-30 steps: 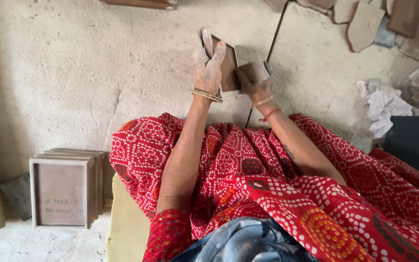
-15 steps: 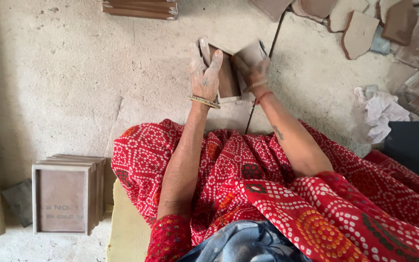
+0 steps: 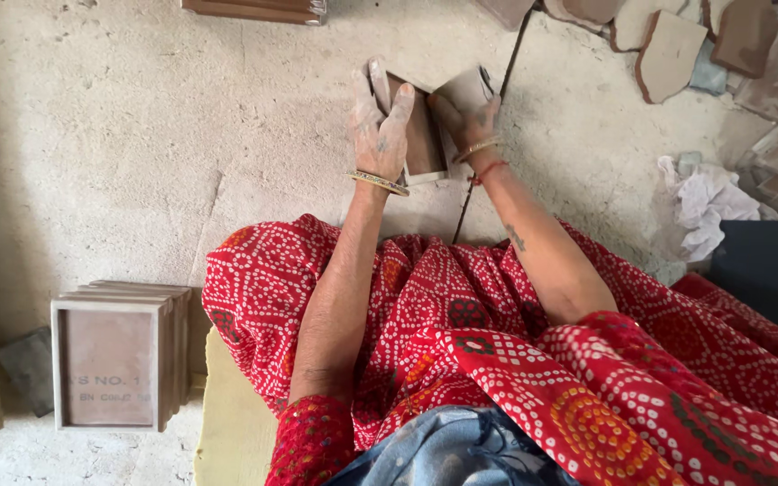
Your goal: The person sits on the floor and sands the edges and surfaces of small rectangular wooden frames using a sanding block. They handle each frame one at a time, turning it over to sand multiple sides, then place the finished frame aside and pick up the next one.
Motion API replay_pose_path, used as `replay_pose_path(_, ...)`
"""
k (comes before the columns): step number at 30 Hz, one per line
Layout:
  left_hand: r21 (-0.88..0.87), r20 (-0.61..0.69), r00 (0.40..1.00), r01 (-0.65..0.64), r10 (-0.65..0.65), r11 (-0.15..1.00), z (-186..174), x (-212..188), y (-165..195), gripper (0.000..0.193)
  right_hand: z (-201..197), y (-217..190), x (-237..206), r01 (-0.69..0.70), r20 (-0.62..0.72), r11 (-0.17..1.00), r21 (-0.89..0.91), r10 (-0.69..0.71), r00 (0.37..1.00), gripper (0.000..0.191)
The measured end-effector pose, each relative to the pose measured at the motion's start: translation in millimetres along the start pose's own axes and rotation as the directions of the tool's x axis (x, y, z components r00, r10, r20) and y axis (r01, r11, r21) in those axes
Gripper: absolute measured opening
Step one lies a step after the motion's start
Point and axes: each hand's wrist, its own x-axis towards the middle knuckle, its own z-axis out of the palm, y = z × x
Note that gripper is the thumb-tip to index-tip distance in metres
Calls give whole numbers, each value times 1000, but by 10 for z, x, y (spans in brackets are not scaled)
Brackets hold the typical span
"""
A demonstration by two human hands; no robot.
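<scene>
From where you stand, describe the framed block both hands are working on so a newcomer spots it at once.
Start at the red dotted cloth over the lap and follow both forearms up to the dusty floor. Between the left hand and right hand lies a brown rectangular block with a pale rim. Unlike the stack of similar blocks at lower left, it lies alone, held.

The right hand [image 3: 472,112] has lifted a brown slab [image 3: 463,88] up beside the left hand [image 3: 380,126]
</scene>
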Motion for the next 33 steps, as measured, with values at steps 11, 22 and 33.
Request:
replay_pose_path(11,37,-50,986,-159,160,987,64,-9,-126,71,48,-41,11,-89,75,987,131,79,994,28)
replay_pose_path(22,1,-62,996,-66,66,998,36,-31,-80,83,0,96,-274,-181,290,954,-239,248,924,31)
replay_pose_path(33,17,-36,996,-80,81,997,49,-2,-131,86,-227,-160,-57,-508,384,835,214,406,829,49)
